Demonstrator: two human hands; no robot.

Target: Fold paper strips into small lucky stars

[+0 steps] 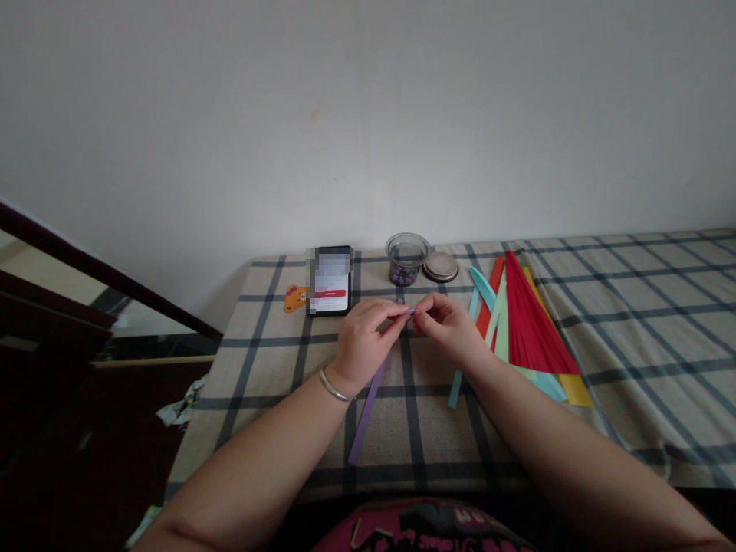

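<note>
A purple paper strip (pixel 368 410) runs from between my hands down toward the table's front edge. My left hand (pixel 371 333), with a silver bangle at the wrist, pinches the strip's upper end between thumb and forefinger. Close against it, my right hand (pixel 445 326) has its fingertips closed on the same purple end. The exact shape of that small end is too tiny to make out. Just beyond the hands stands a clear plastic tub (pixel 407 257) with small purple pieces at its bottom. Its round lid (pixel 441 265) lies beside it on the right.
A phone (pixel 332 280) with a lit screen stands at the back left, beside an orange bear-shaped piece (pixel 294 299). Right of my hands lie red strips (pixel 532 330) fanned out with yellow, green and blue ones. A checked cloth (pixel 270 345) covers the table; a wall rises behind.
</note>
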